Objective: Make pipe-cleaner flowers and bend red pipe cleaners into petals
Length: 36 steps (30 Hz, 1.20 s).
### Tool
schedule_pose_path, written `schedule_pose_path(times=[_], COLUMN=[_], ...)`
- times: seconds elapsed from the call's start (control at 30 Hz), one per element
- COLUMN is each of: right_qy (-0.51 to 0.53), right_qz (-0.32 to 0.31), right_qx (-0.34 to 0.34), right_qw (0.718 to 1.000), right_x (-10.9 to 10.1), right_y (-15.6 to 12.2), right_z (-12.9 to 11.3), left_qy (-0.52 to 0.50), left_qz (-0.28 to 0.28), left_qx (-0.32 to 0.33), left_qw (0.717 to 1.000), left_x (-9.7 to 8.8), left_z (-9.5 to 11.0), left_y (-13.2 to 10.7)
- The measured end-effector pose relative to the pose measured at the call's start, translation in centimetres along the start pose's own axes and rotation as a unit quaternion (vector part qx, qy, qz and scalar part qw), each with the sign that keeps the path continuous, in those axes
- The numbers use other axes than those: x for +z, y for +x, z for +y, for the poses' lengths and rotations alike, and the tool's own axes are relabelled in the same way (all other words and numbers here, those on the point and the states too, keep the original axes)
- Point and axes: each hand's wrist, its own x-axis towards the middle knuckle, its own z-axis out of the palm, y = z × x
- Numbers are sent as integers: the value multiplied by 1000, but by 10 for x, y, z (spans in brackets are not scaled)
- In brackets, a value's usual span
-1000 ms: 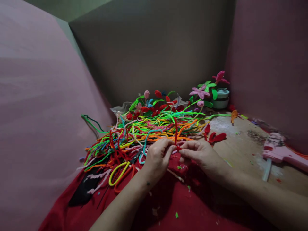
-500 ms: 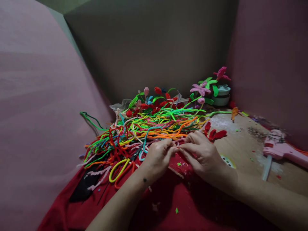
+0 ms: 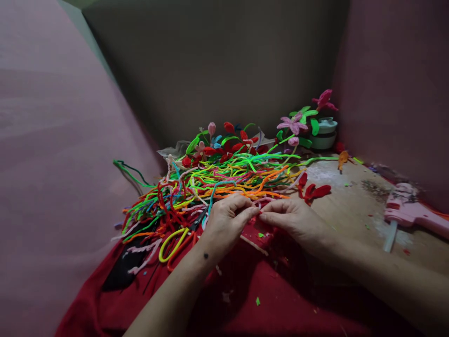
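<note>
My left hand (image 3: 229, 220) and my right hand (image 3: 296, 220) meet fingertip to fingertip above the red cloth (image 3: 245, 299). Both pinch a small red pipe cleaner (image 3: 260, 212), of which only a bit shows between the fingers. Just beyond them spreads a heap of loose pipe cleaners (image 3: 224, 178) in green, yellow, orange, red, pink and blue. Scissors (image 3: 175, 245) with a yellow and an orange handle loop lie left of my left hand, blades partly covered by the heap. Past my right hand rests a red pipe-cleaner piece with petal-like loops (image 3: 314, 191).
A pink glue gun (image 3: 407, 213) lies at the right on the brown board (image 3: 358, 201). Pipe-cleaner flowers (image 3: 293, 124) stand by a lidded pot (image 3: 324, 133) at the back. A black flat object (image 3: 119, 274) is at the left. Small scraps dot the cloth. Walls enclose the workspace.
My right hand has turned and lowered slightly, its fingers now flatter and closer together. Fingertips of both hands still meet at the same spot. The camera view has shifted slightly.
</note>
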Motion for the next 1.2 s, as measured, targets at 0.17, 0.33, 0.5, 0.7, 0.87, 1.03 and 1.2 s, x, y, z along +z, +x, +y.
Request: schedule_pose_path(times=[0.17,0.33,0.5,0.7,0.87,1.03,1.2], right_qy=[17,83,134,176,212,182,188], right_qz=[11,-10,-65,-68,-63,-71,-75], right_qx=[-3,36,61,126,152,172,164], right_qw=[1000,996,987,974,963,965,966], right_x=[1,5,6,8,9,10,9], right_y=[0,0,-2,-5,-4,-4,-4], right_z=[4,6,4,-1,-3,0,2], left_qy=[-64,-37,-25,-143,-220,-62,-3], left_qz=[-29,-17,-6,-36,-57,25,42], left_qx=[-51,-30,-3,-65,-138,-54,-50], left_qw=[996,999,1000,987,964,996,998], left_x=[2,5,7,5,6,12,11], left_z=[3,-2,-5,-1,-2,-6,-6], left_y=[0,-1,-2,0,4,1,2])
